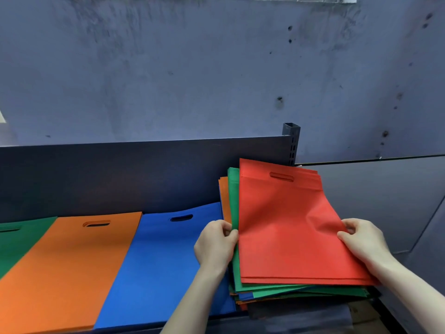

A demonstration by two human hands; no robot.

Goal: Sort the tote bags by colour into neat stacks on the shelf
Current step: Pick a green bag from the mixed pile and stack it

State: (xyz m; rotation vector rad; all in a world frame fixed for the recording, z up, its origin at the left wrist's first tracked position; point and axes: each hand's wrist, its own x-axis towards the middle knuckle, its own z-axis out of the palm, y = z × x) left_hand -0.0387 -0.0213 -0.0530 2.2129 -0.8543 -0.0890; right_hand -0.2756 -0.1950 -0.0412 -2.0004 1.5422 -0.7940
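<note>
The unsorted pile sits at the right end of the shelf, and everything else is placed from it. On top of the pile is the red tote bag, its handle slot away from the person and its far end raised off the layers beneath. The left hand pinches the bag's left edge between thumb and curled fingers, just where a green bag shows below. The right hand pinches the right edge in the same way. A second red layer shows along the near edge, so the hands may have more than one red bag; I cannot tell.

Just left of the pile, touching its side, lies the blue stack. Left of that is the orange stack, and furthest from the pile is the green stack, cut off by the frame. All three lie flat with their handle slots toward the shelf's back panel.

By my reading, three colours have stacks begun, while red has no stack in view. The pile shows green, orange and blue edges under the red, so several bags are left to sort. The task looks partway through, with a place for red not yet made.
</note>
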